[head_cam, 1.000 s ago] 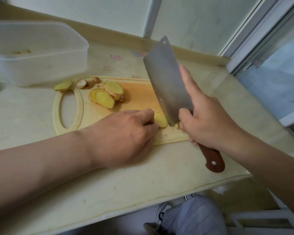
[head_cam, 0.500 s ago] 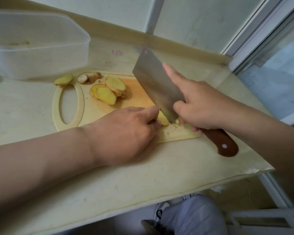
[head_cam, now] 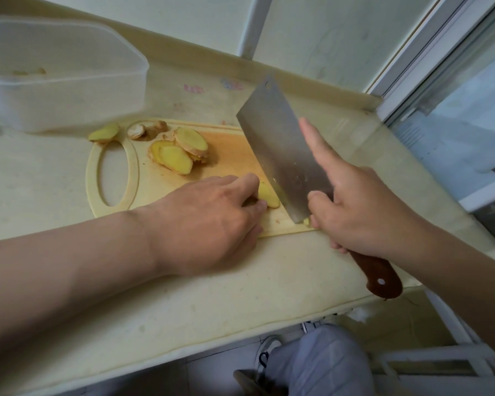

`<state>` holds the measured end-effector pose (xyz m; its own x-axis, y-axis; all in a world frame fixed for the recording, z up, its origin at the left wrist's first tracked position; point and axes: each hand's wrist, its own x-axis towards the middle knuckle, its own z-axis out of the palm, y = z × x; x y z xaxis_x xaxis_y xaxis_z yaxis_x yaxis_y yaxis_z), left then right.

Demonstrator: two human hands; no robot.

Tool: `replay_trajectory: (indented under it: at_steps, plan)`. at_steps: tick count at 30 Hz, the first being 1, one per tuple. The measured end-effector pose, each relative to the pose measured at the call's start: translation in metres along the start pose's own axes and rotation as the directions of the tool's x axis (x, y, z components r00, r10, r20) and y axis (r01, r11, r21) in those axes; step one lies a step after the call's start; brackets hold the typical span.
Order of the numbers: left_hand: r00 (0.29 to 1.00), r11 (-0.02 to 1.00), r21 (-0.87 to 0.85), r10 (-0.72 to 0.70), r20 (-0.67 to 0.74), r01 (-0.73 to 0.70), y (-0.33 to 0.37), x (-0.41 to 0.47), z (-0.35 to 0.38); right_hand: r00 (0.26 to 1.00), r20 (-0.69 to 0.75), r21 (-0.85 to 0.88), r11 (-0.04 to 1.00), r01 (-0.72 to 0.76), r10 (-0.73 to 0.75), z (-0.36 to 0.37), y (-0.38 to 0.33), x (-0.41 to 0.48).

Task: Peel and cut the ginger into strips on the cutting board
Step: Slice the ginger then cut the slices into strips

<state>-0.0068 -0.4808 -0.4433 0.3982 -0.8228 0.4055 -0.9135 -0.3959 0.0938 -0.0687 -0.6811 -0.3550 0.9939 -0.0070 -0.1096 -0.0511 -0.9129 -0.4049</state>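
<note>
At the far left corner of the cream counter [head_cam: 235,287], the translucent white plastic tub [head_cam: 69,90] runs out of view, contents too blurred to name. The left hand [head_cam: 212,221] half-covers a yellow ginger slice [head_cam: 267,195]; the steel cleaver [head_cam: 277,144] has its handle's front hidden in the right hand [head_cam: 363,212].

Soft daylight, perhaps from the right window [head_cam: 455,115]; wide-angle edge warping.

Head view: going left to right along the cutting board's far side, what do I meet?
In order: lone ginger slice → ginger trimmings → stacked ginger slices → cleaver blade → right hand.
</note>
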Motion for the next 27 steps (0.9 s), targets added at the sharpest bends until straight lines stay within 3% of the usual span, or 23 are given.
replay_trajectory:
  at_steps: [5,10,16,19,27]
  plan:
    - [1.000,1.000,-0.002,0.013,-0.006,-0.013,-0.001,0.001,0.000,0.992,0.120,-0.117,0.993,-0.009,0.023,-0.011,-0.013,0.023]
    - [1.000,1.000,0.019,0.022,-0.023,-0.021,0.000,0.000,-0.001,0.995,0.090,-0.162,0.986,0.048,-0.033,-0.004,-0.030,0.054]
    - [1.000,1.000,0.015,0.020,-0.016,-0.020,0.000,0.000,0.001,0.991,-0.129,0.158,0.987,0.034,-0.013,0.013,-0.003,0.025]
    - [1.000,1.000,0.000,0.020,-0.004,-0.020,-0.001,0.000,0.000,0.990,-0.143,0.219,0.976,0.010,0.022,0.014,0.004,0.007]
    - [1.000,1.000,0.002,0.028,0.000,-0.028,-0.002,0.001,0.001,0.996,0.094,-0.055,0.999,0.003,0.002,-0.009,-0.004,0.011]
